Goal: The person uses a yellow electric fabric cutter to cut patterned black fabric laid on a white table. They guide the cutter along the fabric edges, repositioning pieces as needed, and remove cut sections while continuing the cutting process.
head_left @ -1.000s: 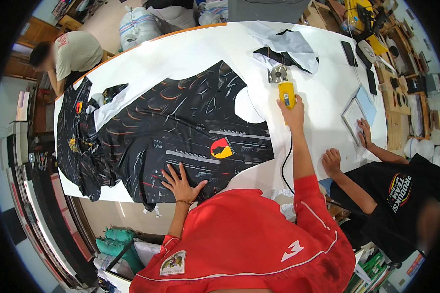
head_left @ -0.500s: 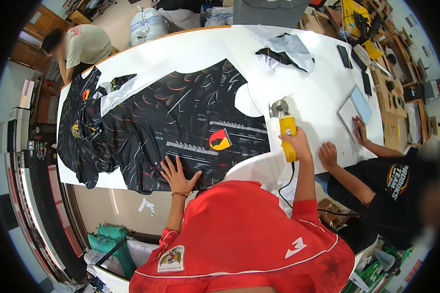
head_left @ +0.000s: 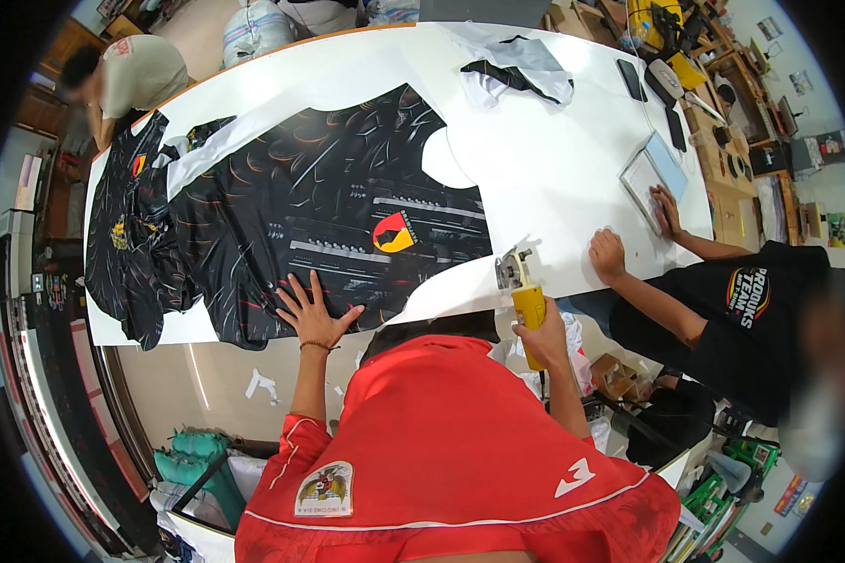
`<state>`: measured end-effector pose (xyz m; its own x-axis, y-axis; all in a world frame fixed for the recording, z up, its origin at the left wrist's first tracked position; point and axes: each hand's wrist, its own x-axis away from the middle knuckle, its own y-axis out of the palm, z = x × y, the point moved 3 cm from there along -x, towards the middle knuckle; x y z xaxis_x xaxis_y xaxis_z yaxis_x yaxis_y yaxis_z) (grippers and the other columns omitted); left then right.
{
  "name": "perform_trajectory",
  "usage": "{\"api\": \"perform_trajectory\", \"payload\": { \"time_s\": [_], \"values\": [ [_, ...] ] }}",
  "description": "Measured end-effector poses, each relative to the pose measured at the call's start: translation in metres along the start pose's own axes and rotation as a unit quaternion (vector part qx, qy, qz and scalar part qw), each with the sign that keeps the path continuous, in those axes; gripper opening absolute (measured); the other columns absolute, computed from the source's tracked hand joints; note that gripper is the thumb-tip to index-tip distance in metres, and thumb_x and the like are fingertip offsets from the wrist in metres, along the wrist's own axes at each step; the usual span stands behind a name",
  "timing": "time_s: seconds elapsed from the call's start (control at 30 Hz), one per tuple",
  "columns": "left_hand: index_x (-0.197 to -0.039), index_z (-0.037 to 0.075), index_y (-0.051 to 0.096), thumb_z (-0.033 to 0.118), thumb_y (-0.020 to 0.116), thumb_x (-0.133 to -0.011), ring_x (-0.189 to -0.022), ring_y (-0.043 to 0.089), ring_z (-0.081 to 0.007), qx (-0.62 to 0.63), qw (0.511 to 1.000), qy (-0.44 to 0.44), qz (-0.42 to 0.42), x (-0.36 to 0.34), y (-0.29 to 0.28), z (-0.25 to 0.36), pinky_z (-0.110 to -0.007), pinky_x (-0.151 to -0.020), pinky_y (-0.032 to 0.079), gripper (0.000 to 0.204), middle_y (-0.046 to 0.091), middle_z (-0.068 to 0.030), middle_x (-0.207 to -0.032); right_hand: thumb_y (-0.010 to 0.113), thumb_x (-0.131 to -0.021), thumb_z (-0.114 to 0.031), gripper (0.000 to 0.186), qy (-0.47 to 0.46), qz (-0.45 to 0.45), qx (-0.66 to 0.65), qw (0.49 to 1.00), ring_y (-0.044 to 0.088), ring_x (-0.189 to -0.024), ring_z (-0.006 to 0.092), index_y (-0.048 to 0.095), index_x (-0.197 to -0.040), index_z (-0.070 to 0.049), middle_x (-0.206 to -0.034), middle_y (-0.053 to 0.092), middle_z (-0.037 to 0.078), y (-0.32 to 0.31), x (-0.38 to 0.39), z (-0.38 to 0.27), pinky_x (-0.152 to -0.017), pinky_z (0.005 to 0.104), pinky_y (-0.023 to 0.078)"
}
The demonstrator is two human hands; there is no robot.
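Note:
Black patterned fabric (head_left: 253, 216) with a red and yellow emblem lies across the white table (head_left: 545, 150). My left hand (head_left: 316, 317) rests flat on its near edge, fingers spread. In my right hand (head_left: 546, 333) is a yellow electric rotary cutter (head_left: 530, 314), its round metal head over the table's near edge. That head stands right of the fabric and apart from it. A white strip (head_left: 446, 286) borders the fabric's curved lower right edge.
A co-worker's hands (head_left: 607, 255) are at the table's right, one on a notebook (head_left: 646, 188). Phones (head_left: 632, 81) lie behind it. Fabric scraps (head_left: 516, 73) lie at the far side. Another person (head_left: 136, 80) leans at the far left. Filled sacks (head_left: 253, 33) stand behind.
My right hand has drawn the cutter toward me, from above the table to its near edge. My left hand keeps its place on the fabric. The whole view has shifted slightly.

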<state>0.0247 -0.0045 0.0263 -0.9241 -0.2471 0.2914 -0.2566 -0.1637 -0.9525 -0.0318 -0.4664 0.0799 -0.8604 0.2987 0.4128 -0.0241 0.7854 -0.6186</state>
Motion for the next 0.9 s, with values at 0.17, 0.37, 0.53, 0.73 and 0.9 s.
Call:
{"api": "perform_trajectory", "payload": {
  "time_s": [0.17, 0.37, 0.53, 0.73, 0.9],
  "values": [
    [-0.169, 0.014, 0.025, 0.077, 0.077, -0.074, -0.160, 0.002, -0.0527, 0.072, 0.992, 0.050, 0.096, 0.003, 0.008, 0.003, -0.071, -0.124, 0.006, 0.125, 0.008, -0.0257, -0.175, 0.080, -0.078, -0.024, 0.069, -0.031, 0.047, 0.115, 0.992, 0.064, -0.115, 0.0444, 0.050, -0.137, -0.005, -0.122, 0.065, 0.026, 0.017, 0.022, -0.004, -0.095, 0.0532, 0.053],
    [-0.161, 0.011, 0.041, 0.060, 0.075, -0.085, -0.160, 0.016, -0.0428, 0.112, 0.970, 0.100, 0.189, 0.000, 0.024, 0.016, -0.064, -0.127, 0.012, 0.097, 0.024, -0.0209, -0.172, 0.077, -0.080, -0.027, 0.068, -0.001, 0.034, 0.165, 0.986, 0.069, -0.100, 0.0500, 0.045, -0.136, -0.007, -0.108, 0.071, 0.027, 0.019, 0.014, -0.031, -0.085, 0.0572, 0.055],
    [-0.155, 0.008, 0.049, 0.057, 0.076, -0.085, -0.157, 0.024, -0.0438, 0.117, 0.959, 0.117, 0.232, 0.001, 0.024, 0.017, -0.061, -0.127, 0.015, 0.090, 0.032, -0.0230, -0.168, 0.079, -0.078, -0.027, 0.069, 0.000, 0.028, 0.167, 0.986, 0.071, -0.096, 0.0512, 0.045, -0.135, -0.008, -0.103, 0.073, 0.029, 0.018, 0.000, -0.032, -0.082, 0.0558, 0.057],
    [-0.151, 0.007, 0.053, 0.056, 0.075, -0.085, -0.156, 0.027, -0.0430, 0.123, 0.956, 0.116, 0.239, 0.006, 0.023, 0.016, -0.060, -0.128, 0.016, 0.085, 0.036, -0.0233, -0.165, 0.075, -0.085, -0.029, 0.060, -0.004, 0.019, 0.183, 0.983, 0.071, -0.095, 0.0506, 0.044, -0.132, -0.010, -0.100, 0.073, 0.028, 0.018, -0.002, -0.039, -0.080, 0.0583, 0.056],
    [-0.150, 0.007, 0.054, 0.056, 0.076, -0.085, -0.155, 0.029, -0.0434, 0.123, 0.955, 0.117, 0.242, 0.011, 0.024, 0.014, -0.060, -0.127, 0.017, 0.084, 0.038, -0.0237, -0.164, 0.075, -0.083, -0.028, 0.060, 0.000, 0.009, 0.176, 0.984, 0.071, -0.096, 0.0511, 0.044, -0.132, -0.010, -0.102, 0.073, 0.029, 0.016, 0.000, -0.042, -0.082, 0.0587, 0.056]
  ]
}}
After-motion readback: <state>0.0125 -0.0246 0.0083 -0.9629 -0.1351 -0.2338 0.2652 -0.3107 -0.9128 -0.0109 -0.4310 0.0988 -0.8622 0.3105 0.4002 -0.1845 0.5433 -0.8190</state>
